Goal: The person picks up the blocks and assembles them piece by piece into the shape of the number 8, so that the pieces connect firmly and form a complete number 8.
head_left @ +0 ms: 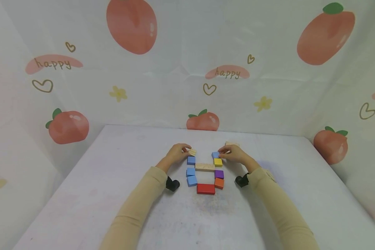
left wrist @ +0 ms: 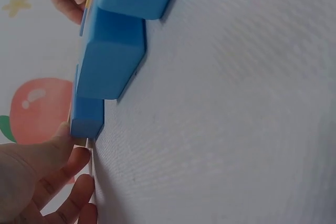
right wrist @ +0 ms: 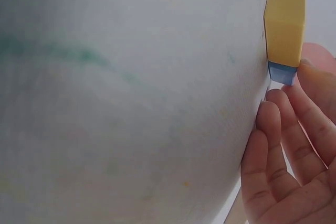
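My left hand (head_left: 177, 152) pinches a plain wooden block (head_left: 192, 152) at the far end of the left column, just beyond a blue block (head_left: 191, 160). On the other side, my right hand (head_left: 232, 153) pinches a light blue block (head_left: 215, 155) that sits behind the yellow block (head_left: 218, 162). In the right wrist view the thumb and fingers meet this blue block (right wrist: 282, 73), mostly hidden behind the yellow one. Between the two columns lies a long wooden block (head_left: 205, 167). The left wrist view shows the left fingers at the far end of the blue blocks (left wrist: 113, 56).
Nearer me are two more light blue blocks (head_left: 192, 181) on the left, purple (head_left: 219, 174) and orange (head_left: 219, 183) blocks on the right, and a long red block (head_left: 206, 189) at the front. Another wooden block (head_left: 232, 143) lies behind my right hand. A printed cloth hangs behind the table (head_left: 87, 208).
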`<state>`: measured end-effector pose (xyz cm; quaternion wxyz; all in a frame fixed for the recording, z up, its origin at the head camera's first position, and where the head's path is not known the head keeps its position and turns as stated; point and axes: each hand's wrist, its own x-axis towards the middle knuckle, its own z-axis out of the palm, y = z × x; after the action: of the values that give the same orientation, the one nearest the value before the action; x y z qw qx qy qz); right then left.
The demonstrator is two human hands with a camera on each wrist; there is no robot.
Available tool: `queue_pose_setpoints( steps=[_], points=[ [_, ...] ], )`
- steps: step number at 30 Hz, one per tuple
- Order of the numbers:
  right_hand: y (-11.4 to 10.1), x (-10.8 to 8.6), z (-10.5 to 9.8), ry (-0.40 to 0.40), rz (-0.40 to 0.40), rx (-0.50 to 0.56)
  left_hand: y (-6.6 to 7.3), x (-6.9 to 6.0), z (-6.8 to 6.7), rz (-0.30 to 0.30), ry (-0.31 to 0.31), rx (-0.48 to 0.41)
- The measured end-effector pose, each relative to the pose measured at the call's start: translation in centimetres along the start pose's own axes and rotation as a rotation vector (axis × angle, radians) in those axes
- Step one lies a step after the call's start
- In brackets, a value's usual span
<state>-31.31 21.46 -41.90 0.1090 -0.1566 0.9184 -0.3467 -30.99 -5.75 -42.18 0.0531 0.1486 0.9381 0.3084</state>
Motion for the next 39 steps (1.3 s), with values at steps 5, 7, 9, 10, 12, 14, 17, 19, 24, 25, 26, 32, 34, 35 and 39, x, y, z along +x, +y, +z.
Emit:
queue_pose_setpoints(
  steps=[5, 7, 9, 10, 12, 14, 17, 19, 24, 25, 26, 32, 34, 35, 39],
  points=[
    [0.02, 0.09, 0.07, 0.000, 0.004, -0.003, -0.02, -0.11, -0.10, -0.011, -0.021, -0.013],
    [-0.03, 0.09, 0.07, 0.001, 0.007, -0.006, -0.04, -0.14, -0.16, -0.018, -0.029, -0.019],
    [-0.08, 0.09, 0.06, 0.000, 0.010, -0.007, -0.08, -0.16, -0.18, -0.023, -0.031, -0.030],
    [-0.10, 0.07, 0.05, 0.000, 0.013, -0.007, -0.11, -0.16, -0.16, -0.024, -0.029, -0.035],
    [-0.14, 0.03, 0.06, -0.003, 0.017, -0.005, -0.19, -0.15, -0.10, -0.029, -0.024, -0.045],
    [-0.15, 0.03, 0.09, -0.005, 0.020, -0.003, -0.26, -0.13, -0.03, -0.033, -0.016, -0.053],
    [-0.12, 0.07, 0.15, -0.006, 0.010, -0.002, -0.31, -0.10, 0.04, -0.035, -0.007, -0.051],
    [-0.08, 0.10, 0.18, -0.007, -0.005, -0.004, -0.29, -0.08, 0.08, -0.036, -0.003, -0.052],
    [-0.02, 0.07, 0.07, -0.004, -0.019, -0.007, -0.14, -0.06, 0.12, -0.029, 0.000, -0.050],
    [0.00, 0.05, 0.04, -0.003, -0.013, -0.007, -0.12, -0.08, 0.13, -0.026, 0.002, -0.049],
    [0.02, 0.04, 0.02, -0.002, -0.013, -0.008, -0.09, -0.09, 0.14, -0.025, 0.002, -0.047],
    [-0.06, -0.02, -0.08, 0.003, -0.010, -0.012, -0.02, -0.22, 0.16, -0.027, 0.000, -0.045],
    [-0.14, -0.06, -0.07, 0.002, -0.012, -0.013, -0.04, -0.23, 0.18, -0.024, 0.001, -0.043],
    [-0.19, -0.10, -0.08, 0.002, -0.011, -0.013, -0.05, -0.23, 0.21, -0.022, 0.003, -0.041],
    [-0.27, -0.14, 0.01, 0.002, -0.005, -0.008, -0.11, -0.21, 0.28, -0.018, 0.007, -0.034]
  ],
)
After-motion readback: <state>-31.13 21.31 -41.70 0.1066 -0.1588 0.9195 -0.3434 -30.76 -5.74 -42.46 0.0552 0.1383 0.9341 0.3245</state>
